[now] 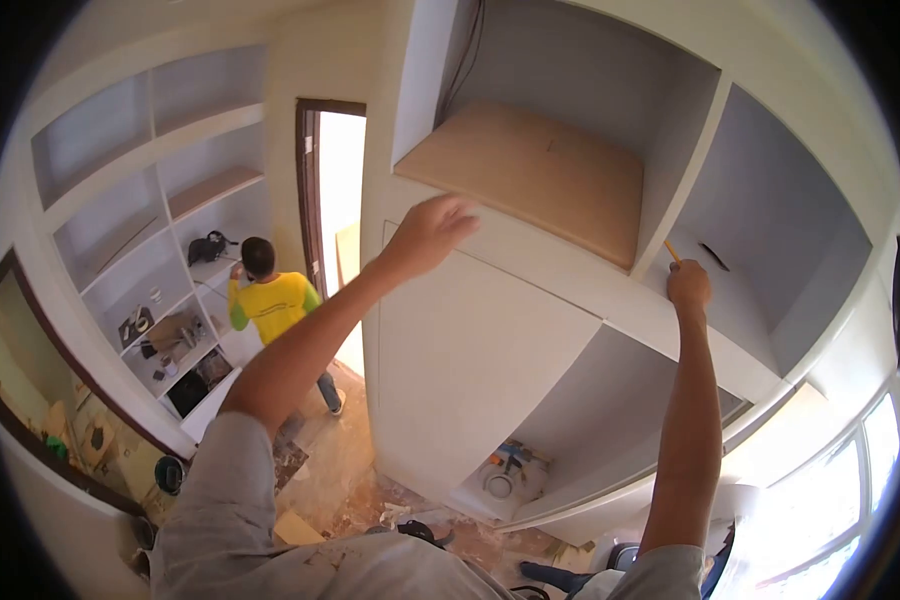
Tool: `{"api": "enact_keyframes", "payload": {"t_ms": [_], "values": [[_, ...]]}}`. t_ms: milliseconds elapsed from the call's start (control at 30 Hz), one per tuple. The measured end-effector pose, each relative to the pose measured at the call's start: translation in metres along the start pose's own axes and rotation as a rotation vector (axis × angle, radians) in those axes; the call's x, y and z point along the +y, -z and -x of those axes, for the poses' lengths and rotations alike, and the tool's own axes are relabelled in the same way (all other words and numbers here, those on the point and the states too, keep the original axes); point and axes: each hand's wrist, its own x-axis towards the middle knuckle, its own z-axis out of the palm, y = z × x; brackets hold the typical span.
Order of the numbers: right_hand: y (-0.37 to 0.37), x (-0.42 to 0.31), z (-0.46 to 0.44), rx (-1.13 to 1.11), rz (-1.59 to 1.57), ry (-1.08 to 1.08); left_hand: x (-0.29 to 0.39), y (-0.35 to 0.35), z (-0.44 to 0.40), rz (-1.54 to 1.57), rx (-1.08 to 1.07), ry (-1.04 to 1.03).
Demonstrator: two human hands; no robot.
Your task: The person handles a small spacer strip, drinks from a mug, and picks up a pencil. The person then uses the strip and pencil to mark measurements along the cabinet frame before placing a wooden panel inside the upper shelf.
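Observation:
A brown board (530,175) lies in the upper cabinet compartment, its front edge along the white cabinet frame. Just below the board's left front edge is my left hand (432,235), fingers bent and slightly blurred, so I cannot make out whether anything is in them. On the right, my right hand (689,284) is closed round a yellow pencil (673,251), whose end sticks up beside the divider. A dark thin tool (714,257) lies on the shelf of the right compartment, close to that hand.
A person in a yellow shirt (275,305) stands at the left shelves (160,225). Beside them is a doorway (307,190). Tools lie in the lower compartment (580,440). Debris covers the floor (350,455). Another person's leg (555,577) shows at the bottom.

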Motion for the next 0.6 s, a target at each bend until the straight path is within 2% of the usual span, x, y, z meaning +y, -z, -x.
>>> {"api": "enact_keyframes", "payload": {"t_ms": [100,167,200,267,367,400,467,500,567,600], "values": [[-0.002,0.0,0.001,0.022,-0.033,-0.041,0.009,-0.02,-0.095,-0.334,-0.178,-0.064],[-0.002,0.0,0.005,0.158,-0.056,-0.012,-0.022,-0.058,-0.143,-0.352,0.133,-0.38],[-0.002,-0.001,0.007,0.165,-0.05,-0.019,-0.026,-0.069,-0.164,-0.343,0.133,-0.388],[-0.001,-0.002,0.012,0.217,-0.115,-0.072,-0.028,-0.089,-0.2,-0.366,0.11,-0.251],[0.001,-0.004,0.015,0.301,-0.105,-0.104,-0.047,-0.114,-0.245,-0.497,0.005,-0.311],[0.002,-0.005,0.016,0.304,-0.091,-0.119,-0.046,-0.122,-0.25,-0.481,-0.005,-0.32],[0.004,-0.006,0.017,0.329,-0.126,-0.138,-0.047,-0.133,-0.259,-0.566,0.041,-0.153],[0.003,-0.005,0.016,0.351,-0.137,-0.122,-0.06,-0.137,-0.27,-0.556,0.033,-0.159],[0.007,-0.007,0.019,0.348,-0.143,-0.152,-0.072,-0.14,-0.282,-0.786,0.002,-0.151],[0.009,-0.009,0.02,0.344,-0.159,-0.169,-0.072,-0.145,-0.281,-0.782,-0.006,-0.153]]}}
